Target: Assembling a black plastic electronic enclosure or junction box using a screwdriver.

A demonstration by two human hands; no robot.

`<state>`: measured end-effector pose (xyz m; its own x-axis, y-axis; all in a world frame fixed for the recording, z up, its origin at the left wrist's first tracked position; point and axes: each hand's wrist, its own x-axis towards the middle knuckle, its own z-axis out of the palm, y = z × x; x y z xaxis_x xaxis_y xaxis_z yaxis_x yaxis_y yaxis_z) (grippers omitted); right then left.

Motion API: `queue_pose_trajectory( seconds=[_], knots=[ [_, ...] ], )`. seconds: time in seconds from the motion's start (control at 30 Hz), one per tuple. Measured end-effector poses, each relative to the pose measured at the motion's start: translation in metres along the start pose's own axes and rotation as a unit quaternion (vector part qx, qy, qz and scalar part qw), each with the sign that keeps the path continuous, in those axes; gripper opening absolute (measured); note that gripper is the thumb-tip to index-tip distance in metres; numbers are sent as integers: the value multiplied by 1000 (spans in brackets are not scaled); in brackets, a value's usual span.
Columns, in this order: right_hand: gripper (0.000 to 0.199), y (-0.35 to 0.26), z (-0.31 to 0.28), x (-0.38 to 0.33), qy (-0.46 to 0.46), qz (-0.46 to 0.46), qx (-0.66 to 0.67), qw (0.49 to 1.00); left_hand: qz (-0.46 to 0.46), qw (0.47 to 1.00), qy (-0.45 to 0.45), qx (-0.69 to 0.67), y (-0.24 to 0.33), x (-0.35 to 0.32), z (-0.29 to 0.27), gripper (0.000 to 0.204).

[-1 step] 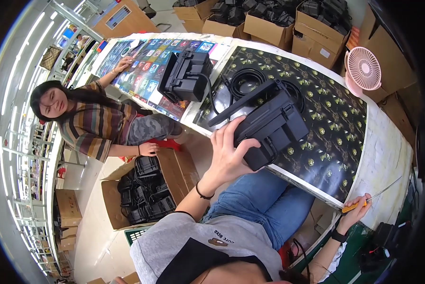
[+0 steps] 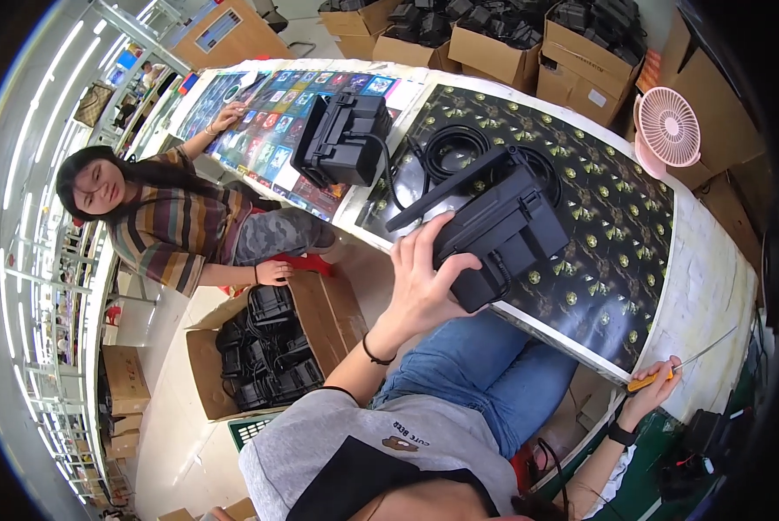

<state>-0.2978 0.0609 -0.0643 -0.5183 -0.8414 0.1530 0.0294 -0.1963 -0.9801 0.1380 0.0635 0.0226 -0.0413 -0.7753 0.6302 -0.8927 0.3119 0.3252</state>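
My left hand (image 2: 429, 273) grips the near left end of a black boxy plastic unit (image 2: 511, 227), thumb on one side and fingers over the edge. The unit sits tilted at the table's front, with a long flat black bar (image 2: 446, 189) along its far side. Behind it lies a coiled black cable (image 2: 452, 148). Toward the table's right front corner, my right hand (image 2: 654, 386) is closed round the orange handle of a screwdriver (image 2: 702, 349), its thin shaft pointing up and right. A second black unit (image 2: 346, 139) stands farther left on the table.
A dark patterned sheet (image 2: 607, 217) covers this end of the table. A pink fan (image 2: 667, 128) stands at the right edge. Cardboard boxes (image 2: 585, 82) of black units line the back; another box (image 2: 205, 365) is on the floor. A co-worker (image 2: 168, 217) sits at the left.
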Motion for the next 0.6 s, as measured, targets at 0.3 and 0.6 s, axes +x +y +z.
queue_pose_trajectory(
  seconds=[0.3, 0.6],
  knots=[
    [19, -1, 0, 3, 23, 28, 33, 999, -50, 995, 49, -68, -2, -4, 23, 82],
    [20, 5, -11, 4, 1, 25, 34, 999, -27, 990, 137, -4, -23, -9, 22, 59]
  ],
)
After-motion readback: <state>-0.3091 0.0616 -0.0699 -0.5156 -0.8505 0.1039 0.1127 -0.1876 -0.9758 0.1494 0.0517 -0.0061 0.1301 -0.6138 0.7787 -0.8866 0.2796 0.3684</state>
